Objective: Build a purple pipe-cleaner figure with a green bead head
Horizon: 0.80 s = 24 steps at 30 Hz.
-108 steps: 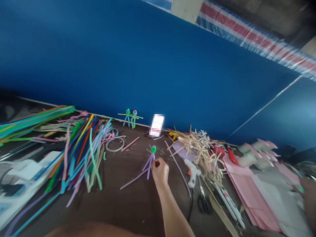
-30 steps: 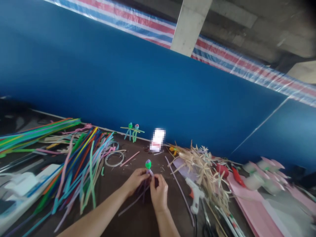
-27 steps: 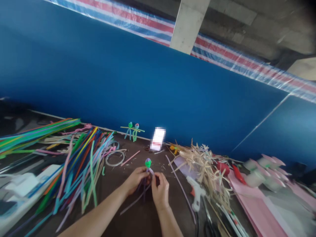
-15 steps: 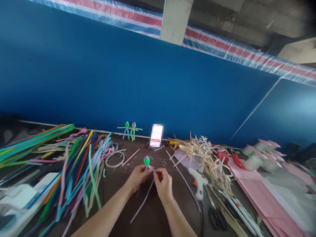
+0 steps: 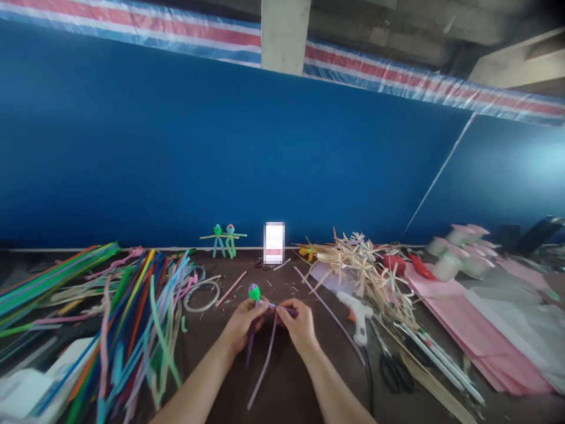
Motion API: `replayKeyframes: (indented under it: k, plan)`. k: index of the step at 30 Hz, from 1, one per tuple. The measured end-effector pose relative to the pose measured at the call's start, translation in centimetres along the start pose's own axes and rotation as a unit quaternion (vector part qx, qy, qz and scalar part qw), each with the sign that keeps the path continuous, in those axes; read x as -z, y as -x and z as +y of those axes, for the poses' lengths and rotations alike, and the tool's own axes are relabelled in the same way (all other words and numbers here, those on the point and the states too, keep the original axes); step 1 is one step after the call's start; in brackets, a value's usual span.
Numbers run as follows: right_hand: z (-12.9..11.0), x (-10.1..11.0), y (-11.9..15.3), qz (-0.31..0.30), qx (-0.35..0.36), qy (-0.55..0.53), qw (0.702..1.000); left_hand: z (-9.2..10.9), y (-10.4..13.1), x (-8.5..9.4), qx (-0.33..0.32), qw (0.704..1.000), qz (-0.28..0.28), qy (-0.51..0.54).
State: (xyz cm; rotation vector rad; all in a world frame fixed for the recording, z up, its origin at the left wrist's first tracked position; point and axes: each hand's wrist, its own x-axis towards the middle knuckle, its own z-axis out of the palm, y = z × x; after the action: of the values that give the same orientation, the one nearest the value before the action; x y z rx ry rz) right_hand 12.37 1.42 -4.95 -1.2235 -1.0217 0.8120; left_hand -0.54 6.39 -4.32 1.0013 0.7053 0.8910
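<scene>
My left grip [image 5: 243, 325] is closed on a purple pipe-cleaner figure [image 5: 254, 293] just below its green-and-purple head; my right grip [image 5: 300, 323] pinches a lavender pipe cleaner [image 5: 265, 368] close beside it, one length of which extends toward me. Whether the two are joined is hidden behind my grip. The figure is left of the white glue gun [image 5: 361, 318], over the dark table [image 5: 282, 397]. Also left of the glue gun: a slanting lavender strip [image 5: 330, 314], just beside it; a pair of standing figures [image 5: 231, 238], farther off, near the blue partition [image 5: 247, 147]; and a heap of multicoloured pipe cleaners [image 5: 132, 318], well apart. Beyond the glue gun: a pile of straw-coloured strips [image 5: 353, 257]. To its right: black-handled scissors [image 5: 387, 356], near it, and pink sheets [image 5: 468, 330], farther away.
</scene>
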Motion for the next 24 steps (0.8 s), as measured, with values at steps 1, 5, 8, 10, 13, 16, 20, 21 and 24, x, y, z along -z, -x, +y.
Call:
replayKeyframes:
  k: [1,5,8,10,13,16,20,21,24]
  plan:
    - [0.09,-0.04,-0.14,-0.005,-0.03,-0.036,0.999,-0.01,-0.03,0.06,-0.001,1.0,-0.012,-0.002]
    - [0.13,-0.16,-0.4,-0.026,-0.067,-0.098,0.993,-0.26,-0.24,0.29,-0.005,0.999,-0.038,-0.005]
    - [0.09,-0.19,-0.37,-0.046,-0.082,-0.124,0.988,-0.47,-0.27,0.27,-0.006,1.0,-0.017,0.001]
    - [0.15,-0.24,-0.33,-0.05,-0.088,-0.132,0.986,-0.53,-0.2,0.16,-0.006,1.0,-0.005,-0.003]
    - [0.33,-0.3,-0.32,-0.045,-0.089,-0.134,0.986,-0.56,-0.06,-0.07,-0.022,1.0,0.011,-0.017]
    - [0.41,-0.33,-0.33,-0.039,-0.086,-0.127,0.987,-0.6,0.04,-0.18,-0.04,0.999,0.016,-0.033]
    - [0.38,-0.35,-0.34,-0.035,-0.091,-0.119,0.988,-0.66,0.11,-0.18,-0.048,0.997,0.014,-0.057]
    - [0.37,-0.36,-0.33,-0.036,-0.093,-0.118,0.988,-0.66,0.13,-0.18,-0.049,0.997,0.018,-0.065]
    - [0.32,-0.41,-0.29,-0.042,-0.097,-0.119,0.987,-0.59,0.18,-0.24,-0.059,0.993,0.036,-0.094]
